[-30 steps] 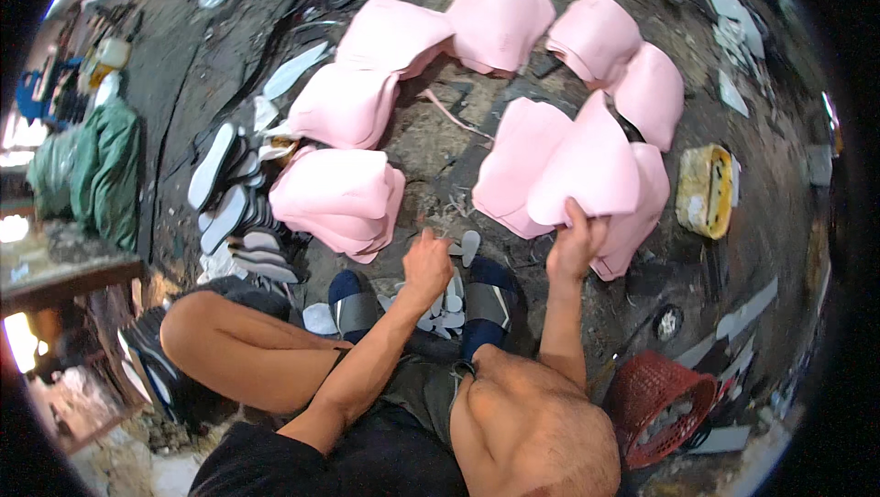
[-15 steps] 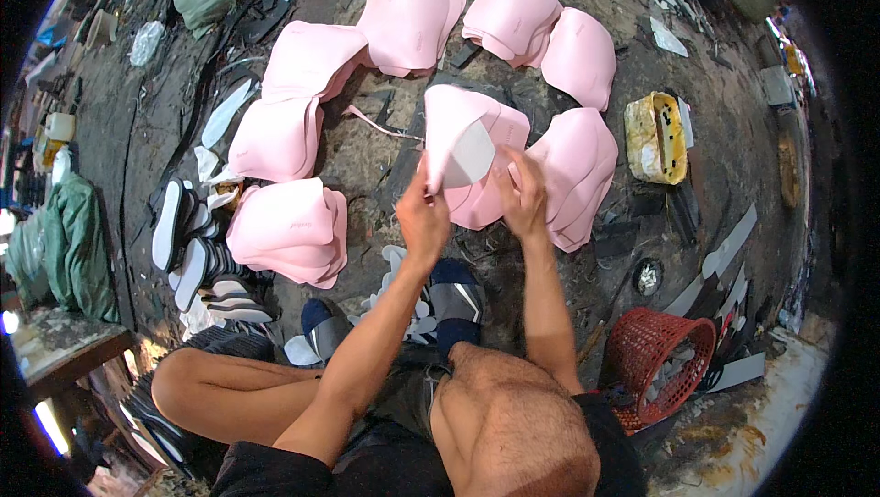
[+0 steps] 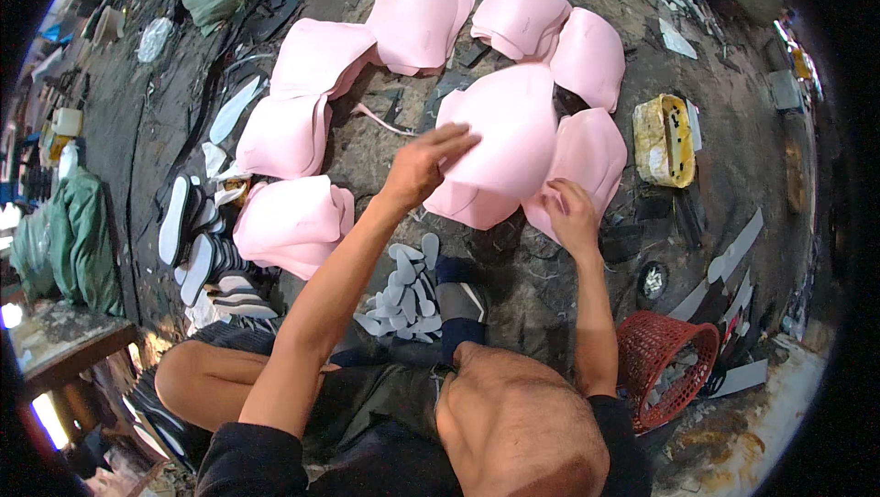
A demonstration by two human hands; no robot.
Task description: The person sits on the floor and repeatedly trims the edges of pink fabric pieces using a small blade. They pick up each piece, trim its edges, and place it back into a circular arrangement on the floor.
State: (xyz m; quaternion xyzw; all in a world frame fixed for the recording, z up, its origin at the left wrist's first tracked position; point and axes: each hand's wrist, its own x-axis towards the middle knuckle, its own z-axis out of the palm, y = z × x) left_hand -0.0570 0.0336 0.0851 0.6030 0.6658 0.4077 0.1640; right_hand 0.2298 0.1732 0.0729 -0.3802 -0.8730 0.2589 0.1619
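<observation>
A large pale pink shaped sheet (image 3: 500, 130) lies over the middle pile, its lower part showing other pink layers beneath. My left hand (image 3: 429, 162) is at the sheet's left edge, fingers stretched out and resting over it. To the right of that sheet, my right hand (image 3: 573, 215) hovers at or just over the right pink pile (image 3: 591, 153), its fingers loosely bent and apart. I cannot tell whether those fingertips touch the pile. Neither hand grips anything that I can see.
More pink piles (image 3: 284, 135) form an arc around the middle one. Grey sole-shaped pieces (image 3: 403, 291) lie by my foot, and sandals (image 3: 174, 222) at the left. On the right are a yellow container (image 3: 664, 139), a small round dish (image 3: 652, 280) and a red basket (image 3: 669, 369).
The pink sheet, held folded up with its white underside showing, now lies flattened over the middle pile. My hands have let go and moved apart, the right one farther right and down.
</observation>
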